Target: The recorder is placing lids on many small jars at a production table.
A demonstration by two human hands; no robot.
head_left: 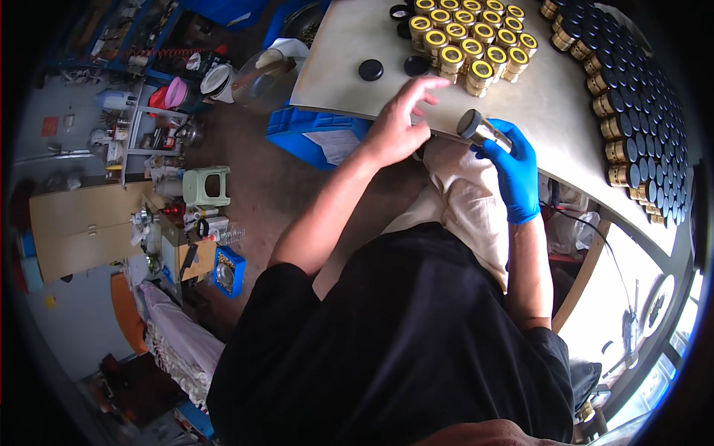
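Note:
My right hand point(518, 172), in a blue glove, is closed around a shiny metal cylinder point(489, 135) with a black cap on its end. It holds the cylinder tilted above the front edge of the table point(547, 123). My bare left hand point(401, 128) hovers to its left, fingers apart and nothing visible in them. Just beyond those fingers lies a loose black cap point(416, 66), and a second black cap point(370, 70) sits farther left. A cluster of brass cylinders with yellow rings on top point(483, 33) stands upright behind them.
Many black-capped brass cylinders point(616, 127) stand in packed rows along the table's right side. A blue crate point(297, 126) with a paper sheet is below the table's left edge. A pale green stool point(206, 186) and cluttered shelves stand at left.

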